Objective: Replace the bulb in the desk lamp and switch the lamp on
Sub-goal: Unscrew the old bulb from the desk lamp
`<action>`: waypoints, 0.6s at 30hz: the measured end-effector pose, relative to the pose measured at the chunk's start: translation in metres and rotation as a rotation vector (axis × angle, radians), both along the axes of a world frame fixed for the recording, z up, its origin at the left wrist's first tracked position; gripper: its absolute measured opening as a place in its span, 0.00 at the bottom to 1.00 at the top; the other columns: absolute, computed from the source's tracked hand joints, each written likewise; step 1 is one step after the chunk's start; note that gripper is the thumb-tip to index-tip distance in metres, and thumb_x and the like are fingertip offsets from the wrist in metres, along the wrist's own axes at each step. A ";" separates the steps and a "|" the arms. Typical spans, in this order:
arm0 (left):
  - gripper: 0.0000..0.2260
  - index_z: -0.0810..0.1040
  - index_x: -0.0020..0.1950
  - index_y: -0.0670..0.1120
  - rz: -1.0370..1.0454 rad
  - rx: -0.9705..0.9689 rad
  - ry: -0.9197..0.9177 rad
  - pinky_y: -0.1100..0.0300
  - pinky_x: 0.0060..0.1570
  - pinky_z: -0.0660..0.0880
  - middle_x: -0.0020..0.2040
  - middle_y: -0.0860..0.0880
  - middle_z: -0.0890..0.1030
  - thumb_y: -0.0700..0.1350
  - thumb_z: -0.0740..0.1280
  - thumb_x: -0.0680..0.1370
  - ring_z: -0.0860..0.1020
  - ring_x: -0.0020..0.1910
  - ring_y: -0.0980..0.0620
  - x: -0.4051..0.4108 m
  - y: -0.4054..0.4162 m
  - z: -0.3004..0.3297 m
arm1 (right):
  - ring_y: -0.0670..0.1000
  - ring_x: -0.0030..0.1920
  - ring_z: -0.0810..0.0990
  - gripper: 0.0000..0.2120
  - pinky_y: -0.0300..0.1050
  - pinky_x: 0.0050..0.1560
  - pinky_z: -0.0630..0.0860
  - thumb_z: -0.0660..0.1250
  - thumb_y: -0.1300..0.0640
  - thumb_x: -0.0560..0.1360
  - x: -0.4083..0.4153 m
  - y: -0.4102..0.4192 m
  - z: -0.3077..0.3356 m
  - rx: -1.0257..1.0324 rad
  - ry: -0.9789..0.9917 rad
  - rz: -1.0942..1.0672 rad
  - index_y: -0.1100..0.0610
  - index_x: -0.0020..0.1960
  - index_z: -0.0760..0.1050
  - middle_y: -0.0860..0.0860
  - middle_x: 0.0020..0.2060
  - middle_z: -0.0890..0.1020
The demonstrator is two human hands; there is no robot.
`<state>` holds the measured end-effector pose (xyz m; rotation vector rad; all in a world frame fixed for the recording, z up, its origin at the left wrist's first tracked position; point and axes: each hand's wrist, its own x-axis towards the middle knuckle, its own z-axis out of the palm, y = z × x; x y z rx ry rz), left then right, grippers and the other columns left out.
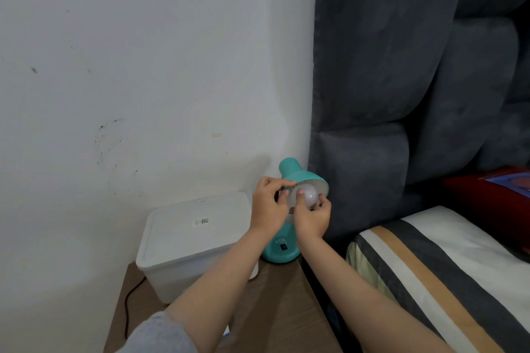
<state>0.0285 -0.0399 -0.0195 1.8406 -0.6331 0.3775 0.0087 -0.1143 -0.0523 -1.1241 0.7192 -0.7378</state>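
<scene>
A white lidded box (195,241) stands on the desk (275,304) at 9 o'clock of the teal desk lamp (279,251). The shade (299,173) is steadied at its rim by the left hand (268,208), its grip narrow. The bulb (306,195), seated in the shade's mouth, is held by the right hand (311,221) from 6 o'clock, fingertips closed around the globe. The bulb is judged light, smooth, slippery and fragile; it is best taken at its widest part and turned gently.

- Bedroom at home: padded grey headboard (401,66) right of my hands.
- Striped bedding (430,266) below right of them.
- Wooden nightstand (286,309) beneath them, against white wall (143,66).
</scene>
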 end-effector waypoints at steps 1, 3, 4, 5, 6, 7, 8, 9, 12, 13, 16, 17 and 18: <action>0.11 0.82 0.50 0.48 0.000 -0.002 0.005 0.77 0.49 0.69 0.48 0.49 0.75 0.34 0.65 0.74 0.76 0.47 0.57 0.000 0.000 0.000 | 0.55 0.56 0.79 0.28 0.52 0.57 0.78 0.72 0.51 0.71 0.000 0.000 0.000 -0.008 0.000 0.007 0.56 0.68 0.66 0.56 0.62 0.77; 0.12 0.82 0.50 0.48 0.002 -0.004 0.007 0.77 0.49 0.69 0.49 0.48 0.76 0.34 0.65 0.74 0.76 0.47 0.58 0.000 0.000 0.001 | 0.55 0.56 0.79 0.26 0.50 0.56 0.78 0.74 0.57 0.69 0.000 -0.002 0.000 -0.046 -0.033 0.014 0.54 0.65 0.68 0.57 0.61 0.77; 0.12 0.82 0.50 0.48 0.002 -0.004 0.006 0.78 0.49 0.69 0.49 0.48 0.76 0.34 0.65 0.74 0.76 0.47 0.58 0.000 0.001 0.001 | 0.54 0.56 0.78 0.26 0.47 0.53 0.78 0.74 0.61 0.68 -0.001 -0.003 0.000 -0.074 -0.055 0.018 0.53 0.63 0.69 0.56 0.60 0.76; 0.12 0.82 0.50 0.49 -0.001 -0.004 0.007 0.78 0.48 0.69 0.49 0.48 0.76 0.34 0.65 0.74 0.76 0.47 0.58 0.001 0.001 0.001 | 0.53 0.56 0.77 0.26 0.43 0.50 0.77 0.74 0.64 0.67 -0.002 -0.004 0.000 -0.102 -0.068 0.026 0.53 0.62 0.70 0.54 0.59 0.75; 0.12 0.82 0.50 0.49 -0.005 -0.002 0.009 0.78 0.48 0.69 0.49 0.48 0.76 0.34 0.65 0.74 0.76 0.47 0.58 0.000 0.001 0.001 | 0.52 0.57 0.76 0.27 0.39 0.48 0.75 0.74 0.64 0.67 -0.003 -0.005 -0.001 -0.128 -0.075 0.032 0.52 0.62 0.70 0.53 0.59 0.74; 0.12 0.82 0.50 0.50 -0.005 0.002 0.011 0.78 0.49 0.69 0.49 0.48 0.76 0.34 0.65 0.75 0.76 0.47 0.58 0.000 0.000 0.001 | 0.51 0.57 0.75 0.27 0.38 0.48 0.73 0.74 0.63 0.68 -0.004 -0.005 -0.001 -0.138 -0.079 0.033 0.51 0.63 0.69 0.52 0.59 0.73; 0.12 0.82 0.50 0.50 -0.003 0.005 0.012 0.78 0.49 0.69 0.49 0.49 0.76 0.35 0.65 0.75 0.76 0.47 0.58 0.000 0.000 0.001 | 0.51 0.58 0.75 0.28 0.38 0.49 0.74 0.74 0.60 0.69 -0.003 -0.004 -0.001 -0.124 -0.081 0.029 0.50 0.65 0.68 0.52 0.60 0.73; 0.12 0.82 0.50 0.50 -0.002 0.006 0.013 0.78 0.49 0.69 0.49 0.49 0.76 0.35 0.65 0.75 0.76 0.48 0.58 0.000 0.000 0.001 | 0.52 0.59 0.75 0.29 0.41 0.52 0.75 0.74 0.56 0.70 -0.003 -0.003 -0.001 -0.087 -0.076 0.023 0.49 0.67 0.66 0.53 0.63 0.73; 0.11 0.81 0.51 0.48 -0.003 0.004 0.015 0.78 0.49 0.69 0.49 0.49 0.75 0.35 0.65 0.75 0.76 0.48 0.57 0.000 -0.001 0.001 | 0.55 0.61 0.76 0.29 0.51 0.60 0.76 0.70 0.50 0.72 0.000 0.000 -0.001 0.032 -0.042 0.005 0.51 0.70 0.63 0.56 0.66 0.73; 0.11 0.81 0.51 0.48 -0.005 0.004 0.015 0.78 0.49 0.70 0.49 0.49 0.75 0.35 0.65 0.75 0.76 0.48 0.57 0.000 0.000 0.001 | 0.56 0.61 0.77 0.28 0.53 0.61 0.76 0.69 0.50 0.73 0.000 0.000 -0.001 0.033 -0.031 0.005 0.52 0.69 0.64 0.56 0.65 0.74; 0.12 0.82 0.51 0.48 -0.003 0.003 0.013 0.78 0.49 0.69 0.49 0.48 0.75 0.34 0.65 0.75 0.76 0.47 0.57 0.000 0.000 0.001 | 0.55 0.59 0.78 0.23 0.50 0.58 0.78 0.71 0.58 0.72 -0.004 0.000 0.000 -0.020 -0.072 0.022 0.52 0.64 0.68 0.56 0.62 0.76; 0.12 0.82 0.51 0.49 -0.002 0.002 0.015 0.78 0.49 0.69 0.49 0.48 0.75 0.34 0.65 0.75 0.76 0.47 0.57 0.001 0.000 0.001 | 0.54 0.58 0.78 0.23 0.48 0.56 0.78 0.72 0.63 0.70 -0.005 -0.001 0.000 -0.036 -0.098 0.034 0.53 0.62 0.70 0.56 0.61 0.76; 0.12 0.82 0.50 0.49 -0.003 0.000 0.017 0.78 0.49 0.69 0.49 0.48 0.75 0.34 0.65 0.75 0.76 0.47 0.57 0.001 0.000 0.001 | 0.54 0.58 0.77 0.24 0.46 0.55 0.78 0.72 0.67 0.69 -0.005 -0.002 0.001 -0.051 -0.114 0.040 0.53 0.62 0.70 0.55 0.60 0.76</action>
